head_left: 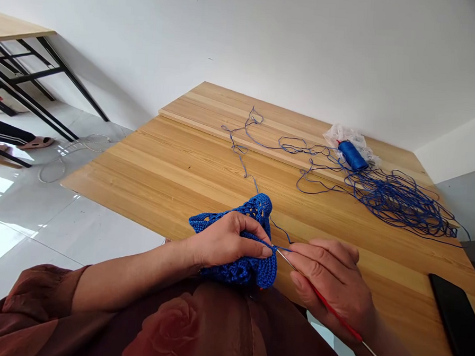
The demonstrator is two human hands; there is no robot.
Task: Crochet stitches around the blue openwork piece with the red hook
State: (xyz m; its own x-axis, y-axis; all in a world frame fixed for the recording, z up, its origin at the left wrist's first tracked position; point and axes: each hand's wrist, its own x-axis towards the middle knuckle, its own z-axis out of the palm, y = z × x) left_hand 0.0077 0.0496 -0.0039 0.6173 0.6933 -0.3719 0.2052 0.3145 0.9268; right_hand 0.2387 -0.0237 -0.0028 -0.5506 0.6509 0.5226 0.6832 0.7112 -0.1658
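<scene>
A blue crocheted piece with an openwork pattern lies at the front edge of the table, against my lap. My left hand pinches its upper edge between thumb and fingers. In my right hand is a crochet hook with a red grip and metal ends, its tip meeting the work beside my left fingertips. Blue yarn runs from the piece to my right fingers. Part of the crocheted piece is hidden beneath my left hand.
On the wooden table, a loose tangle of blue yarn spreads at the right. Behind it a blue yarn spool rests on a clear plastic bag. A black phone lies near the right edge. Another person's foot shows at far left.
</scene>
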